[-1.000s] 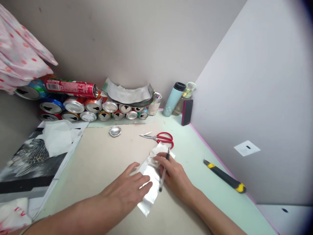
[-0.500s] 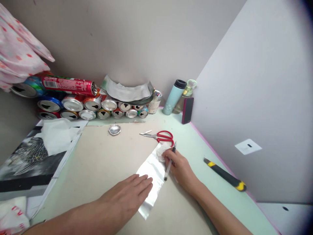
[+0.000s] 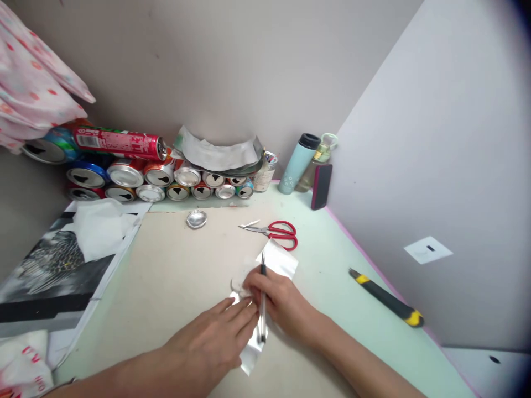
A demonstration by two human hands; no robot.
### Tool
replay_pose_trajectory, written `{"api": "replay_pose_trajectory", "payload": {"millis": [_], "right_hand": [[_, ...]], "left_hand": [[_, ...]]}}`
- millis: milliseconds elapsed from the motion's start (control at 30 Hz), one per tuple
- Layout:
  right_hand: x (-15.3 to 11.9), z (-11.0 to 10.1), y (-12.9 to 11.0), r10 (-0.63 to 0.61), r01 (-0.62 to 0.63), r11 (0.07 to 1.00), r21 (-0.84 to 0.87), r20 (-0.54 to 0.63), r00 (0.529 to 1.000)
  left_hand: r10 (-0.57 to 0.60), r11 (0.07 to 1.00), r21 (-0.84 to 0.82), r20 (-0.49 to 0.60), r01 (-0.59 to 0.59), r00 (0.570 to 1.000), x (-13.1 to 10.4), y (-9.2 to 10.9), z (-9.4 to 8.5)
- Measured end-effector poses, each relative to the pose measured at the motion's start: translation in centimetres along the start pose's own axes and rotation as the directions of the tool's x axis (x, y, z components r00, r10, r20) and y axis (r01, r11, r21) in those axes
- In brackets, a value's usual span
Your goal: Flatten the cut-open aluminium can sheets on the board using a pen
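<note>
A strip of shiny silver metal sheet [image 3: 280,260] lies slantwise on the beige board [image 3: 174,265]. My left hand [image 3: 219,331] rests flat across its lower part, fingers stretched out. My right hand [image 3: 274,296] pinches a crumpled white tissue [image 3: 238,286] against the strip, close to the left fingertips. Between the right fingers sits a pen [image 3: 263,309], its tip pointing away from me. Just beyond the strip's far end lie red-handled scissors [image 3: 282,228]. A small round silver dish-shaped piece [image 3: 196,219] lies further left.
Stacked drink cans [image 3: 157,174] line the back wall, with curved metal sheets [image 3: 219,155] on top. A tumbler [image 3: 297,166] and a phone [image 3: 321,188] stand at the back right. A utility knife [image 3: 385,298] lies right; a bird picture [image 3: 53,260] lies left.
My right hand has moved left and toward me along the strip with the tissue and pen, uncovering the strip's far end. My left hand stays nearly in place.
</note>
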State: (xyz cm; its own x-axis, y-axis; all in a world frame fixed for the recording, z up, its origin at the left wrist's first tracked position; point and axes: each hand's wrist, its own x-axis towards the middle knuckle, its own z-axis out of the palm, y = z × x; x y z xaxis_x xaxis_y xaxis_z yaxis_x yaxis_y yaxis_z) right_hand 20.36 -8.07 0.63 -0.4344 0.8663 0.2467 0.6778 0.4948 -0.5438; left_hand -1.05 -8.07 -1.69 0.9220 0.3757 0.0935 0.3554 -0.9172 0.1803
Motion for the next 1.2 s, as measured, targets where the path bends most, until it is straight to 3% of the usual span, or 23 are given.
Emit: {"api": "replay_pose_trajectory", "payload": {"millis": [133,333,467,600,733,833,967,1067,1200], "right_hand": [[0.7,0.3,3.0,0.075,-0.084,0.99,-0.111,-0.081,0.994],[0.2,-1.9,6.2,0.207,-0.259,0.935,-0.243,-0.221,0.953],[-1.3,-3.8,7.1,0.253,-0.344,0.898,-0.274,-0.318,0.914],[-2.2,-4.9,5.9,0.241,-0.348,0.91,-0.227,-0.393,0.887],[-1.6,-3.9,3.4,0.19,-0.225,0.967,-0.119,-0.252,0.949],[-1.1,-2.6,2.5,0.154,-0.161,0.986,-0.045,-0.134,0.979],[-1.2,-1.7,2.9,0.188,-0.188,0.982,0.011,-0.122,0.975],[-1.3,-1.7,3.3,0.209,-0.207,0.978,0.026,-0.135,0.969],[-1.3,-1.8,3.2,0.202,-0.2,0.979,0.029,-0.134,0.97]], "left_hand": [[0.011,0.997,-0.08,-0.013,-0.012,1.0,-0.5,0.0,-1.6],[0.045,0.98,-0.197,0.018,-0.04,0.999,-0.8,-0.2,-4.0],[0.013,0.971,-0.239,0.014,-0.009,1.0,-1.1,0.1,-4.6],[0.013,0.966,-0.257,0.002,-0.012,1.0,-1.1,-0.1,-4.4],[0.058,0.961,-0.272,0.047,-0.043,0.997,-0.5,-1.3,-3.6],[0.058,0.912,-0.409,0.081,-0.02,0.995,0.0,-2.3,-3.8],[0.054,0.835,-0.551,0.054,-0.016,0.997,0.6,-3.6,-4.3],[-0.05,0.881,-0.469,0.031,0.059,0.998,1.1,-4.5,-3.8],[-0.035,0.916,-0.39,0.151,0.092,0.988,1.6,-5.4,-2.9]]}}
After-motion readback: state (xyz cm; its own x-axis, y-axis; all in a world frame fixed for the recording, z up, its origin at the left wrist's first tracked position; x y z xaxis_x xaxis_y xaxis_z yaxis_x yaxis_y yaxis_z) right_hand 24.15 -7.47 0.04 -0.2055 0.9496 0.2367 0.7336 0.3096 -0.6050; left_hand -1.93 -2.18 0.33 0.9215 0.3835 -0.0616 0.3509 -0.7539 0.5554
